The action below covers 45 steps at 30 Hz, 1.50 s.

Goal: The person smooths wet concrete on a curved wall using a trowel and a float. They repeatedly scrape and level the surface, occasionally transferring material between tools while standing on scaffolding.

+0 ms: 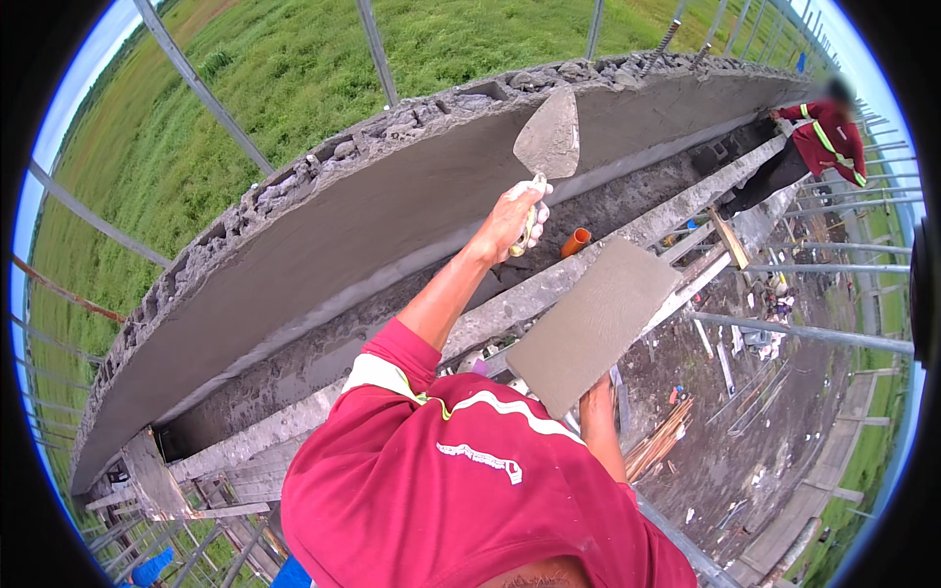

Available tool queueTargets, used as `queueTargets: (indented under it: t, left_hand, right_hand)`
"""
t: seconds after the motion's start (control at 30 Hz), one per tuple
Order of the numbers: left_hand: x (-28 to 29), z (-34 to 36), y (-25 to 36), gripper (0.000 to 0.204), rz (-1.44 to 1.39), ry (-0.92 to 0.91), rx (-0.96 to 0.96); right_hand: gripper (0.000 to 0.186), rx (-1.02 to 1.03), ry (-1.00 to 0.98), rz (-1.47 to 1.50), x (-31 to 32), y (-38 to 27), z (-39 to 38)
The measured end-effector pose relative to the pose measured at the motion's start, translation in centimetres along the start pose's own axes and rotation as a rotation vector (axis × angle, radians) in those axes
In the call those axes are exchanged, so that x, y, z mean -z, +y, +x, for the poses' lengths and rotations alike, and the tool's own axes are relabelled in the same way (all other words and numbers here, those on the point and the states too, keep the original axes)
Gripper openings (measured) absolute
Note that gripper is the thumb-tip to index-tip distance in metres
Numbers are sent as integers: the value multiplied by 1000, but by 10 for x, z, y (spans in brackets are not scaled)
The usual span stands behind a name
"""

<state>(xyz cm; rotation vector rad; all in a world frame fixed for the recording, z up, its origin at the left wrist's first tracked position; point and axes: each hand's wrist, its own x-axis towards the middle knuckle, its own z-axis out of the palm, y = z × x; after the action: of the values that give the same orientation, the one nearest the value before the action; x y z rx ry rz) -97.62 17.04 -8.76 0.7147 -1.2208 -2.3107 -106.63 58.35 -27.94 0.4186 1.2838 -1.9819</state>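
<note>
- Green grass field (294, 59) beyond the wall, metal poles (205, 88) standing in front of it.
- Long grey concrete wall (392, 206), curved by the lens; smooth inner face, broken rough top edge.
- Brown ground (774, 431) down at right, littered with scraps.
- Narrow concrete beam (515, 304) running alongside the wall, a gap between them.
- Wearer's red shirt with pale stripes (480, 490), lower middle.
- Flat grey board (593, 328), tilted in view, in front of the chest, overlapping the beam.
- Co-worker (828, 137) in red top and dark trousers, far upper right, by the beam.
- Trowel (551, 137), grey-smeared blade pointing up, over the wall face in view; contact with wall can't be told.
- Left hand (520, 218) clamped around the trowel handle, fingers smeared pale.
- Right hand (595, 397) at the board's lower edge, mostly hidden beneath; grip can't be told.
- Wooden sticks (662, 439) bundled on the ground.
- Orange pipe (575, 242), open end up, between wall and beam.
</note>
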Motion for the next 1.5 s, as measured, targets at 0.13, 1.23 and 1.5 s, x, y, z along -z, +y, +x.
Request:
queueTargets:
  t: [0.13, 1.23, 1.5]
  left_hand:
    - [-15, 39, 2, 30, -38, -32, 13]
    - [32, -30, 33, 29, -49, 276, -74]
    - [44, -87, 35, 34, 526, 271, -14]
  right_hand:
    - [42, -2, 4, -4, 2, 3, -6]
    - [44, -95, -244, -211, -76, 2, 33]
    - [45, -127, -491, -314, -172, 21, 69]
